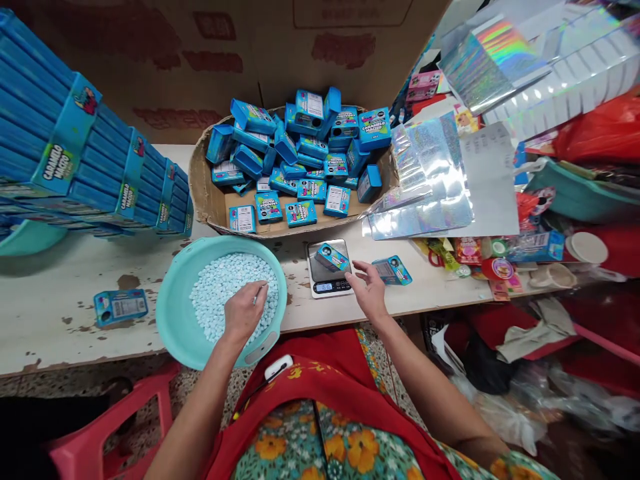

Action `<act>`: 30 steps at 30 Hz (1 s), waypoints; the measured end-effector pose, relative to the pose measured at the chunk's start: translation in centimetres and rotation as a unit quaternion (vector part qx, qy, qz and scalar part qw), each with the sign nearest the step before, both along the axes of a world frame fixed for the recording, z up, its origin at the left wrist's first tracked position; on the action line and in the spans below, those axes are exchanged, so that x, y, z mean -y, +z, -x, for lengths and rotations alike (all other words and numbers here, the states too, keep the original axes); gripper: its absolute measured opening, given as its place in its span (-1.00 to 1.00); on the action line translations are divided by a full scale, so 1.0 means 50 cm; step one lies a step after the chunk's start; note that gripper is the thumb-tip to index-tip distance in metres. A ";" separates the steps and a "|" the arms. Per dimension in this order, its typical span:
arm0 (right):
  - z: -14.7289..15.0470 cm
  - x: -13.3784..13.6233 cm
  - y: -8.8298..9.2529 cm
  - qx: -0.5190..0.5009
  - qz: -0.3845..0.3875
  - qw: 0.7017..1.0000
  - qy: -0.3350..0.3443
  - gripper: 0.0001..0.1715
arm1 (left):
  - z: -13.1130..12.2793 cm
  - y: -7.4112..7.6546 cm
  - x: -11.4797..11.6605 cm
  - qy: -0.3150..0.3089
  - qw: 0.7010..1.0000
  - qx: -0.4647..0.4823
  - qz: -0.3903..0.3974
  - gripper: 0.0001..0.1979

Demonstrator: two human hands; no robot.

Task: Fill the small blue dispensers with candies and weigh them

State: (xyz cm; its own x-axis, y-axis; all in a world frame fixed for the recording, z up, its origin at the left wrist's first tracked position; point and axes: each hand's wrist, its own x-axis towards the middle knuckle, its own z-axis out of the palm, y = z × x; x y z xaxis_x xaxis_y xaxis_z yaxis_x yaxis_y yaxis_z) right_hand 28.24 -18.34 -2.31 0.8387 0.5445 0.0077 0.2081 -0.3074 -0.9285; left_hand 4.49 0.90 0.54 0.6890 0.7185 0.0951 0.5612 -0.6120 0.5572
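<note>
My left hand (245, 310) is over a turquoise basin (170, 300) of small pale-blue candies (220, 287). Its fingers are curled and pressed together at the candies; what they hold, if anything, is hidden. A small kitchen scale (320, 273) with a lit display stands right of the basin. On its plate lies a blue candy box (333, 257), tilted across it. My right hand (369, 288) is at the scale's right edge, fingers apart, fingertips close to the box's near end; whether they touch it I cannot tell. Just beyond this hand lies another blue box (394, 270).
Behind the scale, a cut-down carton (205, 200) holds many small blue boxes (300, 167). Tall stacks of blue packs (100, 153) stand at left, with a flat blue packet (121, 307) nearer. Shiny holographic sheets (430, 173) and clutter cover the right. A pink stool (125, 407) is below left.
</note>
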 end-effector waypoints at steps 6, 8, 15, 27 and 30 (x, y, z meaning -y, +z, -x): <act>0.005 -0.047 0.006 0.056 0.003 0.997 0.058 -0.22 | 0.018 -0.017 0.004 0.020 1.000 -0.021 0.003 -0.73; 0.009 -0.066 -0.008 0.055 0.010 0.997 0.044 -0.15 | 0.025 -0.028 0.000 0.032 0.999 -0.038 0.011 -0.72; 0.019 -0.108 0.017 0.016 0.043 0.998 0.041 -0.59 | 0.016 -0.015 -0.006 0.183 0.933 0.125 0.285 -0.67; 0.204 -0.282 0.207 0.240 0.078 0.874 0.415 -0.60 | -0.005 0.098 -0.063 0.307 0.553 0.501 0.591 -0.70; 0.220 -0.296 0.194 0.240 0.105 0.855 0.448 -0.62 | 0.021 0.063 -0.065 0.344 0.500 0.507 0.612 -0.77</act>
